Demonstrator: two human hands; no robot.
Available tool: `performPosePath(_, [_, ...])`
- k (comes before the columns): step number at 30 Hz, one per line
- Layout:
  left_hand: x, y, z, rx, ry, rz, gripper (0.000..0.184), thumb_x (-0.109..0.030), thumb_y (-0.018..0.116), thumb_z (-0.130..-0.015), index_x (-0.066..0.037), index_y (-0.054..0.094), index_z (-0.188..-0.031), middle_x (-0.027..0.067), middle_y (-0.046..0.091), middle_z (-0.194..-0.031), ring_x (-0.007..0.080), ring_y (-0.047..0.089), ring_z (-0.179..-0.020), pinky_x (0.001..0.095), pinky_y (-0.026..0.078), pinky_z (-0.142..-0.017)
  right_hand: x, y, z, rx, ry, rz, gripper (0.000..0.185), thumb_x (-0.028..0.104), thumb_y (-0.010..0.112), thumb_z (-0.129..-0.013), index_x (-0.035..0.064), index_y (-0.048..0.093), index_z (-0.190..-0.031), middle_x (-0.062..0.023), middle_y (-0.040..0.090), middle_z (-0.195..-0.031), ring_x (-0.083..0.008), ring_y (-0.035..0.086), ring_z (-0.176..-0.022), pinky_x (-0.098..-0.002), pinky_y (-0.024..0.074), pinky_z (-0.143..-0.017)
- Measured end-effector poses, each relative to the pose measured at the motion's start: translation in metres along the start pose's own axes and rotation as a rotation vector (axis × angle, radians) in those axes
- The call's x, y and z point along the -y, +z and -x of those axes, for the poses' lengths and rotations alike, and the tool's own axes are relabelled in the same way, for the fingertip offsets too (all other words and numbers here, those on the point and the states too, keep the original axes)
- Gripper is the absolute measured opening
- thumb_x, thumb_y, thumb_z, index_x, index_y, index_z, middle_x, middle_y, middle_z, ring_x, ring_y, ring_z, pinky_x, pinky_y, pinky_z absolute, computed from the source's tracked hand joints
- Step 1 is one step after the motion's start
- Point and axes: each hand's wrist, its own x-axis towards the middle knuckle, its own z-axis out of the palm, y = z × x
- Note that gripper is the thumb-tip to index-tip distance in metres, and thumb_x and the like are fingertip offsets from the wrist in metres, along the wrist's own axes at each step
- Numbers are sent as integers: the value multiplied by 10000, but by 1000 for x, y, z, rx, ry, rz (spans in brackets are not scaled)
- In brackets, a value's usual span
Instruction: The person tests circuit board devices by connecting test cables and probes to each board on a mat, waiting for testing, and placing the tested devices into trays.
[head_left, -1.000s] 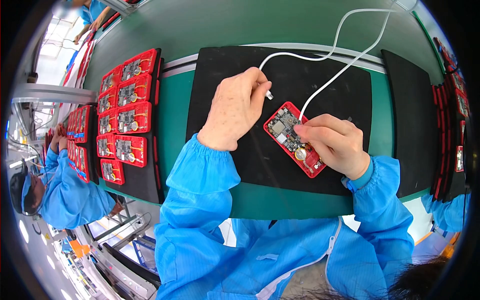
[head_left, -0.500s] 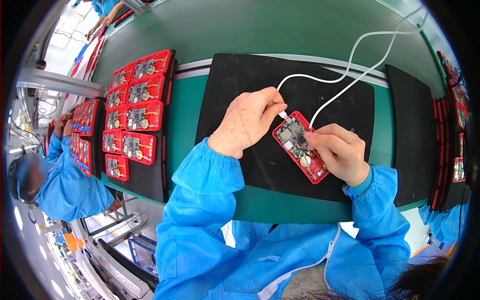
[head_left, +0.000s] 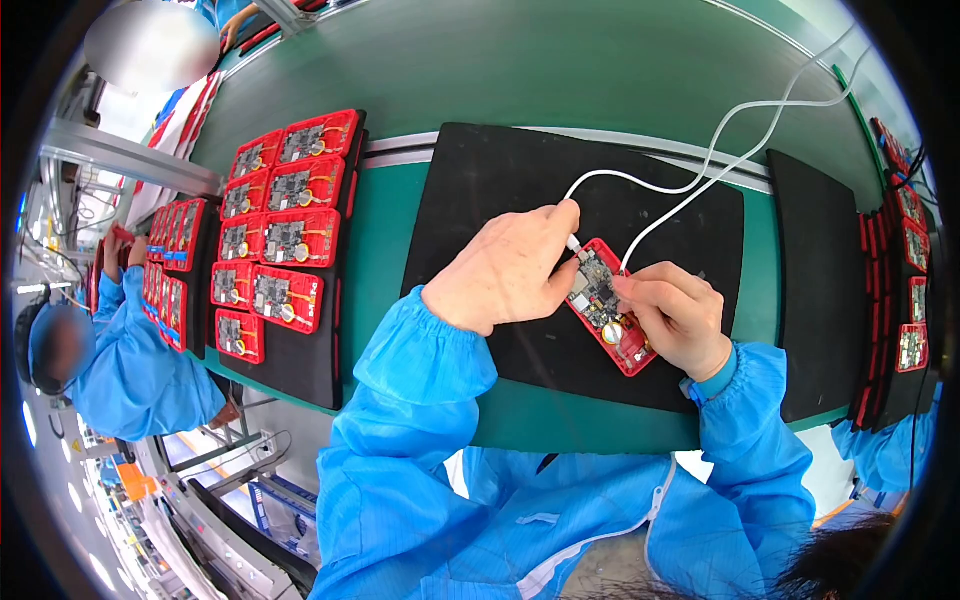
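Note:
A circuit board in a red case (head_left: 612,322) lies tilted on the black mat, with a round silver cell near its lower end. A white plug (head_left: 573,243) on a white cable (head_left: 640,184) meets the case's upper left corner. Around that plug my left hand (head_left: 505,265) has its thumb and index finger apart. The thumb touches the case's left edge, and the index fingertip is by the cable. My right hand (head_left: 682,312) is closed, its thumb and index finger pinching the case's right edge, just below where the second cable strand ends. Its fingers partly hide the board.
Several red cases with boards (head_left: 290,238) stand in rows on a black board at left. More red cases (head_left: 912,345) line the far right, beyond a dark panel (head_left: 825,290). At left a co-worker in a blue sleeve (head_left: 150,370) handles cases.
My left thumb has come away from its pinch on the plug and now rests lower, against the case edge. My right hand keeps its place on the case. The view has shifted slightly.

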Motion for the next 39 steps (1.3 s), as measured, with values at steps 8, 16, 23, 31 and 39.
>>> performPosePath(8, [-15, 10, 6, -40, 4, -166, 199, -51, 603, -785, -8, 455, -912, 157, 522, -764, 370, 569, -707, 461, 466, -610, -1, 1, 2, -14, 10, -16, 248, -52, 692, -731, 64, 706, -950, -52, 637, -810, -162, 628, -603, -270, 509, -493])
performPosePath(16, [-5, 13, 2, -64, 26, -90, 198, -43, 594, -748, -7, 462, -892, 191, 537, -759, 403, 568, -688, 480, 469, -592, 3, -2, -2, 1, 1, -5, 264, -67, 672, -729, 58, 698, -960, -80, 628, -804, -228, 633, -635, -323, 519, -520])
performPosePath(23, [-2, 16, 2, -47, 33, -84, 212, -75, 577, -774, 17, 464, -927, 222, 552, -791, 435, 580, -739, 500, 480, -633, -6, 1, 2, -4, -63, -31, 208, -35, 652, -728, 55, 689, -912, -91, 616, -762, -250, 622, -619, -338, 504, -520])
performPosePath(31, [-2, 16, 7, -99, 68, -65, 306, -120, 587, -821, 22, 460, -1061, 214, 600, -794, 427, 608, -775, 484, 488, -649, 10, -2, 0, -72, -24, -50, 137, -49, 644, -783, 28, 700, -881, -104, 647, -721, -200, 668, -611, -288, 532, -535])
performPosePath(39, [13, -7, 17, -410, -339, 111, 387, -311, 438, -994, -115, 408, -1325, 233, 655, -824, 432, 634, -828, 516, 479, -712, 12, -3, 0, -57, -37, -75, 132, -70, 630, -803, 3, 701, -887, -95, 639, -722, -167, 670, -615, -251, 529, -527])
